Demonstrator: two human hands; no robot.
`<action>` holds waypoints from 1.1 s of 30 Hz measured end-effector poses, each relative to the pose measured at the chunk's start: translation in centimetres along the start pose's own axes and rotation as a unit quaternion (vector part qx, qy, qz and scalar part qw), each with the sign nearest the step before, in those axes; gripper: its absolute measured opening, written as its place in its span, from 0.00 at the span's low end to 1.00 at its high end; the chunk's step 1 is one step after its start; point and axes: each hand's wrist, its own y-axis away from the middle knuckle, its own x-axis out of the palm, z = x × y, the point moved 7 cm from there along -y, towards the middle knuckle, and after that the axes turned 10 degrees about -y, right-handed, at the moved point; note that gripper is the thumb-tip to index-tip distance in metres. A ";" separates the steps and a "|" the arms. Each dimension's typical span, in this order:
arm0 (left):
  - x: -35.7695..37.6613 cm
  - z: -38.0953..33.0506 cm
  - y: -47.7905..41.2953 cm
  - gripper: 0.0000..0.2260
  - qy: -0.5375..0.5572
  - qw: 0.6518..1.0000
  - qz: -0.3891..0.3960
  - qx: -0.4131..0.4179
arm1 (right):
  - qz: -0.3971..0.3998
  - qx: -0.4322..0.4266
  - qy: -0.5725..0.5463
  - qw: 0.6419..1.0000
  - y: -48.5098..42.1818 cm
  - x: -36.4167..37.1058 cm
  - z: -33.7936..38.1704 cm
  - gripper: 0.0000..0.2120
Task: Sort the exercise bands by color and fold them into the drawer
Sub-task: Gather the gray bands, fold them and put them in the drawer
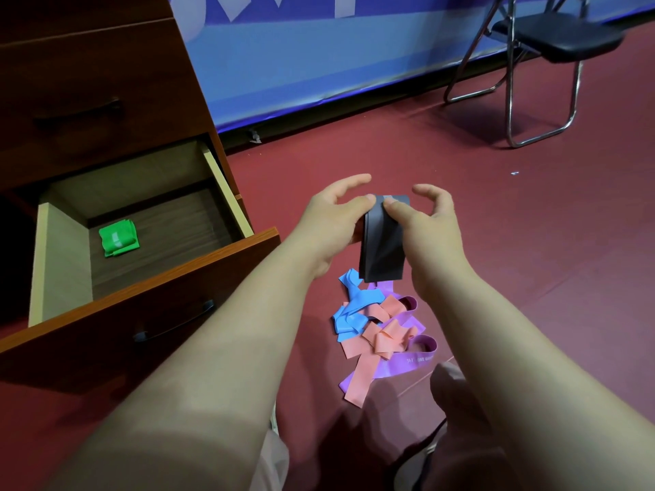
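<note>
Spreading across most of the view is one dark red floor (531, 242), bounded at the back by one long blue banner (319, 65) with white lettering. One brown wooden cabinet (88, 47) stands on the left. It shows two drawer fronts, each with one dark handle: the upper drawer (81, 108) is closed and the lower drawer (227, 193) is pulled out. One black folding chair (553, 37) on a metal frame stands at the far right, well apart from the cabinet.

Two bare forearms reach forward from the bottom edge. The left hand (333, 221) and the right hand (425, 225) meet above the floor, just right of the open drawer. Both pinch the top of one dark grey band (382, 249) with thumbs against curled fingers. The band is doubled over and hangs down between the hands.

Below it on the floor lies one tangled heap in three colours: blue bands (354, 306) on the left, salmon-pink bands (382, 340) in the middle and purple bands (407, 365) on the right, overlapping each other. I cannot tell how many there are of each colour.

One folded green band (117, 237) lies on the drawer's bottom, near its left wall.
</note>
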 end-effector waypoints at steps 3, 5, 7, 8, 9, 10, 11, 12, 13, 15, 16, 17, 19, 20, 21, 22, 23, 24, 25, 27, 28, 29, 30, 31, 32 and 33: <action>0.0 0.0 -0.1 0.10 -0.009 1.000 0.006 0.002 | 0.026 -0.016 0.008 0.999 0.3 0.4 0.4 0.13; 0.1 0.2 -0.1 0.08 -0.007 1.000 0.006 -0.007 | 0.038 -0.022 0.008 0.999 0.4 0.6 0.5 0.10; 0.0 0.4 -0.1 0.08 0.000 1.000 -0.001 -0.020 | 0.048 -0.017 0.005 0.999 0.4 0.8 0.6 0.08; -0.1 0.4 -0.1 0.08 0.002 1.000 -0.006 -0.026 | 0.054 -0.008 0.002 0.998 0.3 0.8 0.5 0.09; -0.3 0.4 -0.2 0.09 0.003 0.999 -0.010 -0.032 | 0.065 0.002 -0.002 0.998 0.3 1.0 0.4 0.13; -0.4 0.4 -0.2 0.09 0.007 0.999 -0.013 -0.038 | 0.078 0.011 -0.004 0.997 0.2 1.1 0.3 0.17; -0.5 0.3 -0.2 0.09 0.011 0.999 -0.016 -0.042 | 0.091 0.014 0.000 0.996 0.1 1.3 0.3 0.22; -0.6 0.2 -0.3 0.10 0.014 0.999 -0.017 -0.043 | 0.102 0.011 0.010 0.995 0.1 1.4 0.3 0.25; -0.7 0.2 -0.3 0.11 0.015 0.999 -0.014 -0.043 | 0.110 0.004 0.023 0.994 0.1 1.4 0.2 0.26; -0.7 0.2 -0.3 0.15 -0.001 0.999 0.002 -0.041 | 0.117 -0.007 0.044 0.992 -0.1 1.4 0.1 0.28; -0.6 0.3 -0.2 0.17 -0.021 0.999 0.012 -0.037 | 0.116 -0.009 0.052 0.992 -0.3 1.4 0.0 0.29; -0.6 0.4 -0.2 0.20 -0.046 0.998 0.019 -0.029 | 0.116 -0.009 0.057 0.992 -0.4 1.3 -0.1 0.29; -0.6 0.4 -0.2 0.25 -0.087 0.996 0.020 -0.010 | 0.117 -0.009 0.067 0.991 -0.5 1.2 -0.1 0.29; -0.7 0.4 -0.2 0.26 -0.098 0.995 0.018 -0.001 | 0.120 -0.013 0.077 0.990 -0.4 1.2 -0.1 0.29; -0.7 0.4 -0.2 0.27 -0.105 0.994 0.016 0.006 | 0.124 -0.020 0.090 0.988 -0.5 1.2 -0.1 0.29; -0.7 0.3 -0.2 0.27 -0.109 0.994 0.014 0.011 | 0.127 -0.028 0.105 0.986 -0.5 1.2 -0.2 0.29; -0.7 0.4 -0.2 0.26 -0.114 0.993 0.013 0.014 | 0.130 -0.036 0.124 0.983 -0.5 1.3 -0.3 0.29; -0.7 0.4 -0.2 0.26 -0.122 0.992 0.011 0.017 | 0.132 -0.044 0.147 0.979 -0.5 1.3 -0.4 0.29; -0.7 0.4 -0.3 0.26 -0.132 0.991 0.010 0.019 | 0.132 -0.052 0.169 0.975 -0.6 1.3 -0.5 0.28; -0.7 0.6 -0.4 0.25 -0.153 0.988 0.007 0.022 | 0.134 -0.063 0.209 0.967 -0.6 1.2 -0.6 0.28; -0.7 0.6 -0.4 0.24 -0.165 0.986 0.007 0.025 | 0.139 -0.069 0.231 0.960 -0.5 1.3 -0.6 0.27; -0.7 0.6 -0.4 0.23 -0.184 0.982 0.009 0.030 | 0.144 -0.072 0.253 0.954 -0.4 1.3 -0.6 0.26; -0.6 0.5 -0.4 0.22 -0.210 0.977 0.011 0.039 | 0.148 -0.071 0.265 0.950 -0.4 1.3 -0.6 0.26; -0.5 0.4 -0.5 0.21 -0.240 0.969 0.013 0.050 | 0.148 -0.067 0.269 0.949 -0.4 1.2 -0.7 0.26; -0.4 0.4 -0.5 0.20 -0.269 0.961 0.018 0.061 | 0.146 -0.065 0.272 0.949 -0.4 1.1 -0.6 0.26; -0.3 0.5 -0.5 0.19 -0.291 0.954 0.025 0.067 | 0.140 -0.065 0.279 0.948 -0.4 1.0 -0.6 0.26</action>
